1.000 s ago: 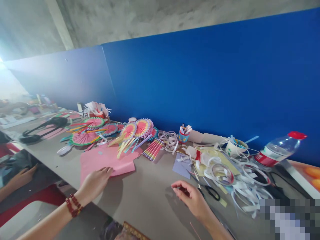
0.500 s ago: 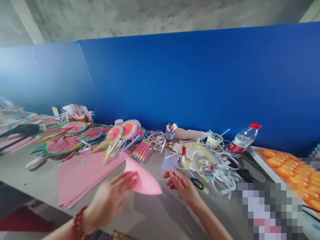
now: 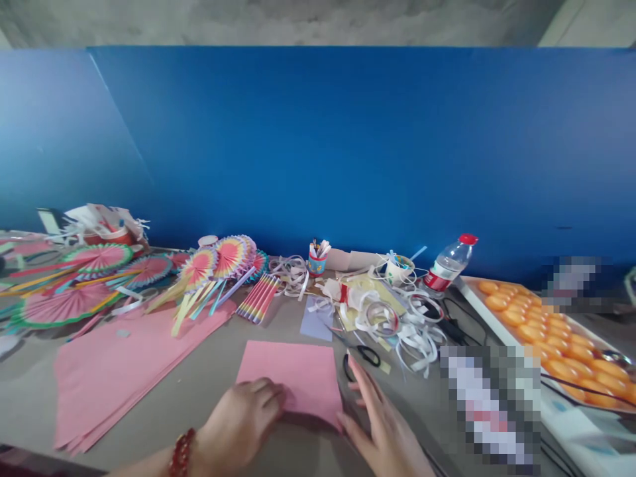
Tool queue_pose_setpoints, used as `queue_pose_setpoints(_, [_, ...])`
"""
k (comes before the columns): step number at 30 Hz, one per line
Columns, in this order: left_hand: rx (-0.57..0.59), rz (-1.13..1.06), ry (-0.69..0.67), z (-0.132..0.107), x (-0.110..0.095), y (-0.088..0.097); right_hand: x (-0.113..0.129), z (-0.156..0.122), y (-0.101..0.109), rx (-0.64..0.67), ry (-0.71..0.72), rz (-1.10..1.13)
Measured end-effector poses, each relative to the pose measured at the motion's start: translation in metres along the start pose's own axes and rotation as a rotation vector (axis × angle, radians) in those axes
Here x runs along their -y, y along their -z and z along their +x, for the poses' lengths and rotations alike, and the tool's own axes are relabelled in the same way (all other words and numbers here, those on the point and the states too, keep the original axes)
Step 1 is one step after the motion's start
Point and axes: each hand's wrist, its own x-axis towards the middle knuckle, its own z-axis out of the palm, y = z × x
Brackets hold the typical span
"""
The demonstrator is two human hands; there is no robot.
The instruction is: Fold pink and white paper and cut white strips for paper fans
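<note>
A pink sheet of paper [image 3: 298, 371] lies on the grey table in front of me, its near edge slightly raised. My left hand [image 3: 243, 414], with a red beaded bracelet on the wrist, has its fingers curled over the sheet's near left part. At the near right corner is my right hand [image 3: 380, 421], fingers stretched out and thumb at the paper's edge. Just beyond it lie scissors [image 3: 368, 356] with black handles, partly hidden by the fingers. A stack of larger pink sheets [image 3: 119, 371] spreads to the left.
Pleated paper fans [image 3: 231, 258] and striped folded paper [image 3: 258, 298] lie behind. White strips and tape rolls [image 3: 382, 318] clutter the right, near a bottle [image 3: 450, 265] with a red cap. A tray of orange rounded pieces [image 3: 561, 338] stands far right. A blue partition [image 3: 318, 146] closes the back.
The pink sheet, held up and bent in my left hand before, now lies almost flat on the table. My right hand has come to its right edge. The view has turned right.
</note>
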Motion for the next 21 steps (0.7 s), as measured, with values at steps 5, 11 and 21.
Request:
queue_pose_setpoints(5, [-0.245, -0.172, 0.218, -0.022, 0.028, 0.020, -0.004, -0.016, 0.006, 0.100, 0.416, -0.221])
queue_pose_setpoints(11, [-0.193, -0.081, -0.047, -0.024, 0.021, 0.014, -0.024, 0.005, 0.027, 0.123, 0.408, -0.445])
queue_pose_setpoints(21, [-0.126, 0.233, -0.240, 0.003, 0.020, -0.038, -0.026, 0.005, -0.007, -0.018, 0.525, -0.472])
